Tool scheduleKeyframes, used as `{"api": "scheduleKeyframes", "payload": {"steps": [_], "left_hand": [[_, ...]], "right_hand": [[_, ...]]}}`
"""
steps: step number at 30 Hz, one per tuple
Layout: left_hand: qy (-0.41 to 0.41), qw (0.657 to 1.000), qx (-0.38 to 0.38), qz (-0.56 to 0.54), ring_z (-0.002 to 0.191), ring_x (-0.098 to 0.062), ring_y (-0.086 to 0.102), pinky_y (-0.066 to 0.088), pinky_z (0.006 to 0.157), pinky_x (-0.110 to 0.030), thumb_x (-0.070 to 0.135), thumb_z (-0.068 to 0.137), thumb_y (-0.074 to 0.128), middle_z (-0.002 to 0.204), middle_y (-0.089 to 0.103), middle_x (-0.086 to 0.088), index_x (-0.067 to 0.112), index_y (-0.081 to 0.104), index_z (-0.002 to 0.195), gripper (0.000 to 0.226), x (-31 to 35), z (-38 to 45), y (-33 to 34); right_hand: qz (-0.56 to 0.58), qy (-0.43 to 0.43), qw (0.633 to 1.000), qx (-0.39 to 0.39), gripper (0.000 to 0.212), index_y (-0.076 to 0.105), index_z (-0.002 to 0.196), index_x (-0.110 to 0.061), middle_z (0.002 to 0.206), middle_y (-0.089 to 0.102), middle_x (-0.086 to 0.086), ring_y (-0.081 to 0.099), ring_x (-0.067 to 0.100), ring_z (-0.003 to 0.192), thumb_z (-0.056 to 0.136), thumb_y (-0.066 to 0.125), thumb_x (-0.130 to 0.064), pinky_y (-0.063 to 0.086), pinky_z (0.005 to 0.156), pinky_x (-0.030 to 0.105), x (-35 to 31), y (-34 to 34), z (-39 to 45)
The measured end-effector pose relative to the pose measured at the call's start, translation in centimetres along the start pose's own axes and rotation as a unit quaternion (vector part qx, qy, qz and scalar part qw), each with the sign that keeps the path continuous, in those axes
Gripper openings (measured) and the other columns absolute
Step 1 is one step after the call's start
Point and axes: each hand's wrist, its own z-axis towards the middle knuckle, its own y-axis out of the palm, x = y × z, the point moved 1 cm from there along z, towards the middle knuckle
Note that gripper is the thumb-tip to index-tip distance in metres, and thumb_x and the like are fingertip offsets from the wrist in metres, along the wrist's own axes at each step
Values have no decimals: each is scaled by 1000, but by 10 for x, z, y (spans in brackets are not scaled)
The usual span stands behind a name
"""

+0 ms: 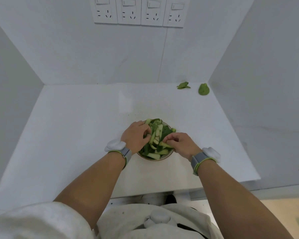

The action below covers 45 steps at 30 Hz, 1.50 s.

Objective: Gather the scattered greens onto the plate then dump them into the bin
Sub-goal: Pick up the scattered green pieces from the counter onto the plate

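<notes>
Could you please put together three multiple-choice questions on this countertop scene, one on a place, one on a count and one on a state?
1. Where do the loose leaves that are off the plate lie?
A. the far right corner of the counter
B. the near left edge
C. on the floor

2. How many wall sockets are in the row above the counter?
A. two
B. four
C. six

3. What state is the plate in?
A. bare
B. upside down
C. heaped with greens

Answers:
1. A: two leaf pieces lie by the back wall on the right.
2. B: four switched sockets sit side by side.
3. C: the greens are piled on it, with the left hand and the right hand both on the pile.
</notes>
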Motion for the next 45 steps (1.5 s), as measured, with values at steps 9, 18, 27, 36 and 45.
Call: {"api": "scheduleKeyframes", "payload": {"steps": [9, 18, 27, 36, 45], "left_hand": [[5, 999, 34, -16, 90, -17, 51, 51, 74, -35, 27, 90, 61, 90, 60, 2, 17, 67, 92, 11, 11, 5, 3], [3, 998, 58, -6, 86, -18, 48, 50, 69, -37, 25, 90, 61, 84, 59, 3, 17, 65, 87, 10, 16, 9, 6], [-19, 998, 62, -7, 90, -16, 48, 48, 76, -32, 29, 95, 52, 88, 62, 5, 19, 66, 92, 17, 20, 19, 15], [8, 999, 44, 9, 92, -18, 47, 48, 77, -36, 20, 99, 46, 90, 61, -2, 11, 63, 93, 20, 49, 62, 18], [26, 999, 33, -3, 83, -17, 49, 45, 71, -32, 21, 97, 50, 84, 60, -2, 10, 60, 86, 18, 92, 139, 47]], "right_hand": [[81, 17, 993, -82, 15, 74, 92, -14, 73, 57, 4, 46, 10, 60, 92, 61, -7, 34, 52, 22, 12, -22, -14], [-226, -76, 970, -54, 8, 69, 90, -28, 78, 61, -11, 54, 7, 72, 88, 65, -22, 45, 67, 23, -8, -1, 2], [-209, -125, 956, 165, 5, 68, 86, -25, 83, 56, -10, 53, 11, 71, 89, 64, -27, 44, 67, 26, 19, 0, 14], [-114, -26, 961, 252, 17, 52, 83, -22, 80, 56, -6, 49, 11, 65, 97, 49, -29, 38, 63, 27, 46, -46, 31], [-121, 53, 957, 259, 19, 56, 86, -13, 80, 62, 3, 58, 23, 72, 98, 49, -26, 49, 69, 35, 75, -106, 53]]}}
